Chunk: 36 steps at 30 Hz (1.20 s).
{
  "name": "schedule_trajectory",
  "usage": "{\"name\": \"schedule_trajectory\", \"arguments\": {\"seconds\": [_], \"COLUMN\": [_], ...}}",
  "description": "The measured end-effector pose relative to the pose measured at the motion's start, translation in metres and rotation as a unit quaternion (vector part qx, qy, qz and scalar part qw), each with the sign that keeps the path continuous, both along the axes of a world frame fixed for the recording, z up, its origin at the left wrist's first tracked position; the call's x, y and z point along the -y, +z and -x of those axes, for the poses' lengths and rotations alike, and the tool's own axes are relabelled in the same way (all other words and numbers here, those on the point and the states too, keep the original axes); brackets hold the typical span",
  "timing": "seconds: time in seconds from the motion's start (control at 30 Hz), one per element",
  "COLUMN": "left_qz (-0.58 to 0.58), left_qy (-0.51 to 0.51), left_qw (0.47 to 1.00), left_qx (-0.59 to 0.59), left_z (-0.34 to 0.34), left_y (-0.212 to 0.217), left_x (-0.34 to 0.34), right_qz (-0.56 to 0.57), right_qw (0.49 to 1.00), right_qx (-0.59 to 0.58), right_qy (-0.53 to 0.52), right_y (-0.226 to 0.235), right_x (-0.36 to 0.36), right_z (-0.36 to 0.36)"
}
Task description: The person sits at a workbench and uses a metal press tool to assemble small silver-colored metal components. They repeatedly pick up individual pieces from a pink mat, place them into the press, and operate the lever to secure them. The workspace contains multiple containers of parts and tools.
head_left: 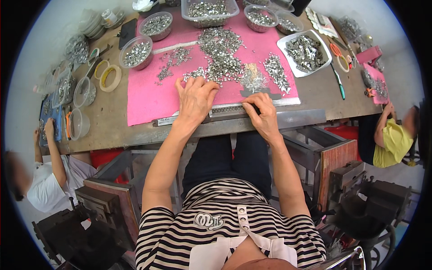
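Note:
My left hand (195,101) reaches over the pink mat (146,99), its fingers bent and its thumb close to the index finger at the near edge of a pile of small silvery metal pieces (225,65). Whatever lies between those fingertips is too small to make out. Between my hands, along the bench's front edge, runs a narrow metal strip with a row of small slots or pieces (226,110). My right hand (262,114) rests at the strip's right part, thumb and fingers drawn together; what they pinch is hidden. Thin silvery pins (254,81) lie just beyond it.
Plastic tubs of metal pieces (137,53) and a large clear box (210,18) line the back. A white tray (292,67) stands right, near orange-handled scissors (335,49). Tape rolls (110,78) lie left. People sit at the left (49,180) and right (393,139).

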<state>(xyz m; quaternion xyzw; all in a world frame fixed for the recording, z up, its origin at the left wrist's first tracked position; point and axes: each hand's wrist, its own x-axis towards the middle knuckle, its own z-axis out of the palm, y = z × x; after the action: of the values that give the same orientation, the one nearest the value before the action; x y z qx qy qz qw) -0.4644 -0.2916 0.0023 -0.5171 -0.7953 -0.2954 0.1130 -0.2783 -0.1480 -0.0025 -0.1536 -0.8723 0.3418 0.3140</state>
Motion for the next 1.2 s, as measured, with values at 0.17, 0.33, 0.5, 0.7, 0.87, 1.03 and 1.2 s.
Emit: {"name": "schedule_trajectory", "arguments": {"seconds": [0.17, 0.33, 0.5, 0.7, 0.87, 1.03, 1.2], "left_qz": [0.006, 0.017, -0.004, 0.012, -0.006, -0.022, -0.026], "left_qy": [-0.016, -0.010, -0.034, -0.008, -0.067, -0.105, -0.108], "left_qw": [1.000, 0.999, 0.997, 1.000, 0.995, 0.989, 0.989], "left_qx": [0.014, 0.031, 0.076, 0.022, 0.068, 0.106, 0.093], "left_z": [-0.001, -0.004, 0.000, -0.005, -0.028, -0.059, -0.061], "left_y": [0.005, 0.006, 0.001, 0.003, 0.016, 0.006, 0.002], "left_x": [0.004, 0.004, 0.005, 0.007, -0.002, -0.019, -0.026], "right_qz": [-0.005, 0.004, 0.002, 0.165, 0.251, 0.278, 0.265], "right_qw": [1.000, 1.000, 1.000, 0.986, 0.960, 0.946, 0.951], "right_qx": [-0.002, -0.002, 0.007, -0.039, -0.119, -0.161, -0.151], "right_qy": [0.004, 0.010, -0.003, -0.008, -0.024, -0.050, -0.050], "right_y": [0.002, 0.001, 0.000, -0.002, -0.017, -0.017, -0.020], "right_x": [0.001, 0.001, 0.000, -0.003, -0.005, -0.003, -0.007], "right_z": [0.000, 0.000, -0.001, -0.006, -0.012, -0.008, -0.008]}}
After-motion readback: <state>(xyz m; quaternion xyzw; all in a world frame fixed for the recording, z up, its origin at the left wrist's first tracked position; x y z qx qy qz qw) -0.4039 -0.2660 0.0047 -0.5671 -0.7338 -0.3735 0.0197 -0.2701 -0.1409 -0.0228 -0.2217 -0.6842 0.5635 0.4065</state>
